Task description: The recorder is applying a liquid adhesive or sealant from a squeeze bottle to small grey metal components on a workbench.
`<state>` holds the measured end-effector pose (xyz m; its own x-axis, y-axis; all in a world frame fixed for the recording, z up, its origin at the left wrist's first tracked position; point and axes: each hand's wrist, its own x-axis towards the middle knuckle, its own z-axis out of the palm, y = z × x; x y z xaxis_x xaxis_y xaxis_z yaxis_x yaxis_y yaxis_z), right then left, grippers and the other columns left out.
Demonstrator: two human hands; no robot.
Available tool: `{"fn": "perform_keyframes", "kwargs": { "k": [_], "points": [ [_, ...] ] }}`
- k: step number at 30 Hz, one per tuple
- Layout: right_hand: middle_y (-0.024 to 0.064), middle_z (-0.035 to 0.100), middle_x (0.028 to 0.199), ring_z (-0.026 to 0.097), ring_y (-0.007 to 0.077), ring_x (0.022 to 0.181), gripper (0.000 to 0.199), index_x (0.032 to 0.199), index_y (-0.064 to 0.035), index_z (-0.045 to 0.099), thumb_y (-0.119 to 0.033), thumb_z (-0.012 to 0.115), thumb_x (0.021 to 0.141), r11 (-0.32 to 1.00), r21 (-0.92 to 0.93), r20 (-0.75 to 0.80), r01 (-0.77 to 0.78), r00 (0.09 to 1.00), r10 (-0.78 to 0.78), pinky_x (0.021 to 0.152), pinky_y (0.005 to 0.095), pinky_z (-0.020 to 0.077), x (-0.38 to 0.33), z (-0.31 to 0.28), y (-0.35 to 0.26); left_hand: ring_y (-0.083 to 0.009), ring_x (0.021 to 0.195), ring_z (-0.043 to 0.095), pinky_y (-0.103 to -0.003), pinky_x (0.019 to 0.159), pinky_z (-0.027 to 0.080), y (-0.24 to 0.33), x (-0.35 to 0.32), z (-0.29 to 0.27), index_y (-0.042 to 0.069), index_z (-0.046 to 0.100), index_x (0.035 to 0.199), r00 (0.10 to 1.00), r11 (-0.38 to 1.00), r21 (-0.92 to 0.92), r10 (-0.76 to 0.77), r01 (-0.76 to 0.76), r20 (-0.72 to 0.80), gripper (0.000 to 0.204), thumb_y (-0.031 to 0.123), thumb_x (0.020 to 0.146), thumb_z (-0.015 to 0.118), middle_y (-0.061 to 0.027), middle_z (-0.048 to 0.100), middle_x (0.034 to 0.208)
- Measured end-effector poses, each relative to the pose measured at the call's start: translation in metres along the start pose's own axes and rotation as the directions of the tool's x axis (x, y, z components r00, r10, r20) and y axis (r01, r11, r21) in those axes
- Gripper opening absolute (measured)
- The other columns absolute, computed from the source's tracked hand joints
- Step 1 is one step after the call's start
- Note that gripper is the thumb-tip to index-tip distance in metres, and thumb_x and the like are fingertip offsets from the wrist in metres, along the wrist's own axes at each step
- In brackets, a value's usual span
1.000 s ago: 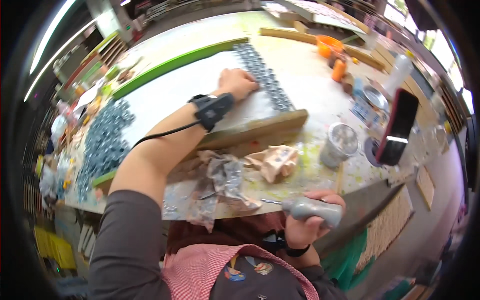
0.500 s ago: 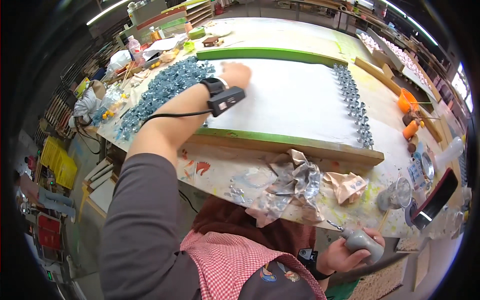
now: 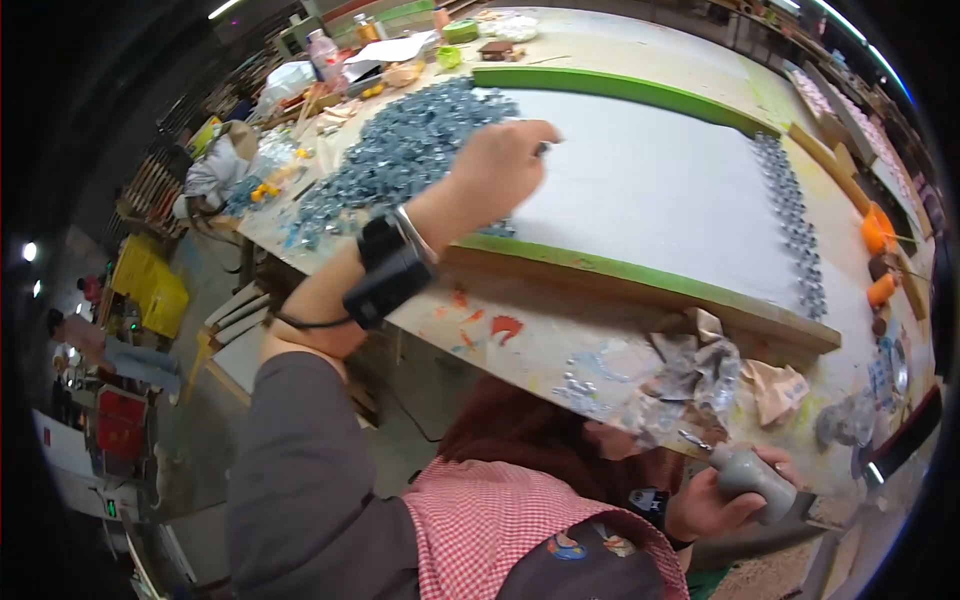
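One small dark piece (image 3: pixel 543 150) pinched in left grip (image 3: pixel 495 172), upper centre of frame; grey bottle (image 3: pixel 752 484) held in right grip (image 3: pixel 706 510), lower right.

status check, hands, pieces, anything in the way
Left hand pinching small dark piece. Right hand gripping grey bottle. Blue-grey pieces heaped left, lined up right. Crumpled paper near bottle, away from left hand.

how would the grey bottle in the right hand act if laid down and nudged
The grey bottle would likely roll, given its rounded body. Its smooth-looking surface may be slippery, and the thin tip sticking out could snag.
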<state>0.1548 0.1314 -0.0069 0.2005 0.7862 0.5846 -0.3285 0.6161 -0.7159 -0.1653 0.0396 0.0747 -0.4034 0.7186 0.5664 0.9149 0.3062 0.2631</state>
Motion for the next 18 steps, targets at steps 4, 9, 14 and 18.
{"fn": "perform_keyframes", "kwargs": {
  "k": [4,9,14,18],
  "points": [
    [0.0157,0.045,0.083,0.045,0.0223,0.074,0.047,0.096,0.0053,0.041,-0.038,0.047,0.08,0.991,0.13,0.132,-0.013,0.991,-0.005,0.063,0.0297,0.0359,-0.008,-0.001,0.005,-0.0225,0.07,0.058,-0.031,0.065,0.047,0.044,-0.043,-0.005,0.005,0.061,0.089,0.975,0.929,-0.328,0.111,-0.17,-0.191,0.02,0.0,0.07,0.059,-0.0108,0.061,0.082],
    [0.02,0.047,0.093,0.049,0.0281,0.083,0.045,0.098,0.0072,0.042,-0.036,0.045,0.084,0.99,0.143,0.195,0.009,0.98,-0.037,0.069,0.0331,0.0445,-0.01,0.002,0.006,-0.0252,0.077,0.057,-0.032,0.068,0.046,0.097,-0.108,0.005,0.002,0.058,0.084,0.994,0.68,-0.724,0.073,-0.112,-0.085,0.015,-0.001,0.069,0.06,-0.0097,0.059,0.083],
    [0.0151,0.054,0.099,0.054,0.0236,0.085,0.027,0.099,-0.004,0.051,-0.025,0.052,0.082,0.906,0.416,0.34,0.082,0.91,-0.238,0.074,0.0326,0.0455,-0.017,0.02,0.006,-0.0239,0.075,0.055,-0.031,0.064,0.044,0.106,-0.132,0.017,0.002,0.058,0.083,0.997,0.478,-0.878,-0.08,0.032,-0.008,0.018,-0.003,0.066,0.062,-0.0097,0.056,0.08],
    [0.0215,0.049,0.104,0.048,0.0339,0.095,0.042,0.107,0.0085,0.045,-0.02,0.054,0.078,0.811,0.567,-0.067,0.142,0.99,-0.127,0.082,0.0426,0.039,-0.026,0.027,0.01,-0.0218,0.072,0.055,-0.03,0.062,0.043,0.105,-0.132,0.018,0.004,0.06,0.081,0.983,0.487,-0.871,-0.181,0.064,-0.029,0.017,-0.002,0.066,0.063,-0.0081,0.055,0.077]
  ]
}}
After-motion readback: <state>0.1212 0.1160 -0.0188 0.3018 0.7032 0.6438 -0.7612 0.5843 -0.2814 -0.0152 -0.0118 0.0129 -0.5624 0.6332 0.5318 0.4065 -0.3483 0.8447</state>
